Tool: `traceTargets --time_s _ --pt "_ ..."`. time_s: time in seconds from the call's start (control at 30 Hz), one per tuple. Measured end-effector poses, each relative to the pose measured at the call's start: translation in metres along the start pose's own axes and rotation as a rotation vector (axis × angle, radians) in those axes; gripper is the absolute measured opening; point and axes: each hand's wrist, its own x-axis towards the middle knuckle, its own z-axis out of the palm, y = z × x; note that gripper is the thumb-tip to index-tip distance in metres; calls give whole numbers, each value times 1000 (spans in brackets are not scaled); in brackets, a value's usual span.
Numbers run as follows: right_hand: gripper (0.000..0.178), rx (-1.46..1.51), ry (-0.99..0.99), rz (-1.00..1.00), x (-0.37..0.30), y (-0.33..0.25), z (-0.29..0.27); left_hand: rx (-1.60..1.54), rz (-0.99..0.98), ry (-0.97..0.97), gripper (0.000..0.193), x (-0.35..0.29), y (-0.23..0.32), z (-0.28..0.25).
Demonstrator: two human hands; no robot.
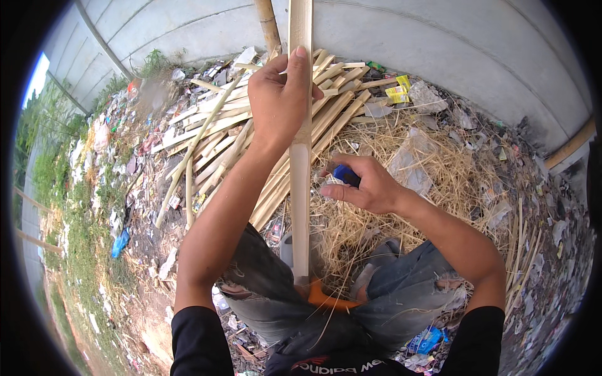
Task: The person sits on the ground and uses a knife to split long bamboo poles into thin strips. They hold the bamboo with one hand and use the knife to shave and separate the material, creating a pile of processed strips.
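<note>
A long split bamboo piece (301, 207) stands nearly upright in front of me, its pale hollow inner side toward me. My left hand (280, 103) is wrapped round its upper part, thumb lying along the face. The lower end comes down between my knees, beside an orange object (329, 302) whose kind I cannot make out. To the right of the bamboo, and apart from it, my right hand (370, 185) is closed round a tool with a blue handle (345, 175). The working end of that tool is blurred and hard to see.
Split bamboo strips (338, 119) lie heaped behind the upright piece. Curly bamboo shavings (458, 188) cover the ground at right. A grey concrete wall (414, 37) closes off the back, with a bamboo pole (268, 26) leaning there. Litter and weeds (81, 232) spread at left.
</note>
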Motion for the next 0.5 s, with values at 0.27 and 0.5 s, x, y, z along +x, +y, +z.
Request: traceTargets --time_s 0.27,0.5 --pt "40 1 -45 16 0 -3 17 -193 -175 -150 43 0 -22 2" --pt "44 -199 -46 -36 -4 -6 -5 -379 -185 -260 32 -10 -27 7"
